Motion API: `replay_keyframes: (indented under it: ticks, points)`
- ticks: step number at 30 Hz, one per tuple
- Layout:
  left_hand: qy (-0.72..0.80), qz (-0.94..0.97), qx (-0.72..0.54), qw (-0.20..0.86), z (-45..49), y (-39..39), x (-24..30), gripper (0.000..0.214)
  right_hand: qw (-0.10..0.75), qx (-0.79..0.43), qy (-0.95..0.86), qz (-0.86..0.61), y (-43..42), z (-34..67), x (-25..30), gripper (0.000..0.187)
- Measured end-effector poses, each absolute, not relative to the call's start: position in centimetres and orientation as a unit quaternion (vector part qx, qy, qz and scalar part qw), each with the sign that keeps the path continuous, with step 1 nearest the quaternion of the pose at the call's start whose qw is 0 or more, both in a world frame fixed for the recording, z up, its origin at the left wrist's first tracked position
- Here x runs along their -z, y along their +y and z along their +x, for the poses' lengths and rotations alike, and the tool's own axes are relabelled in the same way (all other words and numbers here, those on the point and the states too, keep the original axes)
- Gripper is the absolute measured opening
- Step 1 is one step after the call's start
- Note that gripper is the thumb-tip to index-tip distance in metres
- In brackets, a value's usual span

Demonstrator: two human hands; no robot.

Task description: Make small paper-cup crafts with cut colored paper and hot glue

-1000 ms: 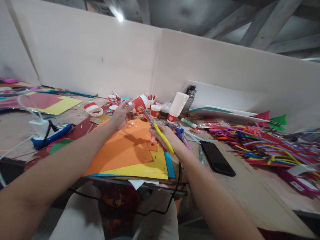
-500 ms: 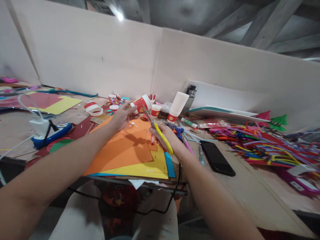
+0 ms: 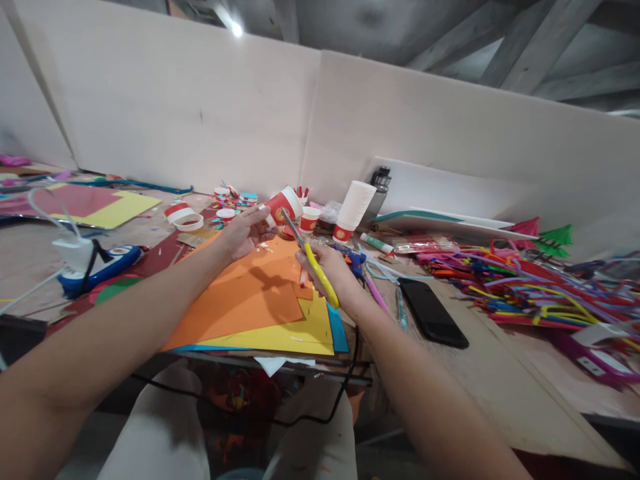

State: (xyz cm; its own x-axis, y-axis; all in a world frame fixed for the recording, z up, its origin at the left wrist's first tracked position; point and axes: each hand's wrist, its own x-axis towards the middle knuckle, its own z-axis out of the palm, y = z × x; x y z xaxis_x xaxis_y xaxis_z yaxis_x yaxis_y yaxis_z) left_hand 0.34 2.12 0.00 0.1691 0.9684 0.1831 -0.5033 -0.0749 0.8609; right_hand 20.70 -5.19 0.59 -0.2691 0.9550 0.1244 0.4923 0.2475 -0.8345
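A red and white paper cup (image 3: 283,205) is tilted in my left hand (image 3: 249,233), its fingers round the bottom end and its white rim to the upper right. My right hand (image 3: 325,265) grips yellow-handled scissors (image 3: 321,275). Their blades point up and left and reach the cup's side; whether they touch it I cannot tell. Below both hands lie orange paper sheets (image 3: 250,307) on a yellow sheet (image 3: 315,330). Behind my right hand another paper cup (image 3: 309,219) stands upright, beside a tall stack of paper cups (image 3: 353,210).
At right are a black phone (image 3: 434,313), a blue glue gun (image 3: 356,260), a glue stick (image 3: 377,243) and a heap of coloured pipe cleaners (image 3: 520,280). Cut cup rings (image 3: 189,221) and a blue power strip (image 3: 113,263) with a white plug lie at left. A pale partition (image 3: 200,107) stands behind.
The cup and scissors stay close together, with the scissors shifted slightly left. The whole view has moved a little. Both hands keep their holds.
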Motion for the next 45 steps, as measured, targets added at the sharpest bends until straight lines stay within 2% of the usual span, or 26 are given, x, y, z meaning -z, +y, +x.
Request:
replay_keyframes:
  ticks: [7,14,19,30,38,45]
  points:
    - [0.272,0.402,-0.591,0.644,0.6,2.2,0.1,0.026,0.329,-0.256,-0.741,-0.527,-5.8,20.2,-1.1,0.017]
    - [0.278,0.396,-0.602,0.636,0.7,2.1,-0.3,0.023,0.328,-0.155,-0.787,-0.499,-4.6,20.5,-0.2,0.020]
    - [0.258,0.459,-0.590,0.612,0.5,1.8,-0.4,0.032,0.321,-0.174,-0.791,-0.490,-4.5,20.8,0.4,0.024]
    - [0.255,0.498,-0.583,0.589,0.5,1.9,-0.3,0.034,0.332,-0.213,-0.759,-0.518,-5.1,20.3,0.0,0.025]
    - [0.261,0.510,-0.572,0.587,0.6,1.5,-0.7,0.040,0.333,-0.173,-0.778,-0.504,-4.7,20.3,0.6,0.025]
    - [0.267,0.536,-0.562,0.571,0.7,1.4,-0.7,0.044,0.332,-0.218,-0.758,-0.518,-5.3,20.4,-0.1,0.026]
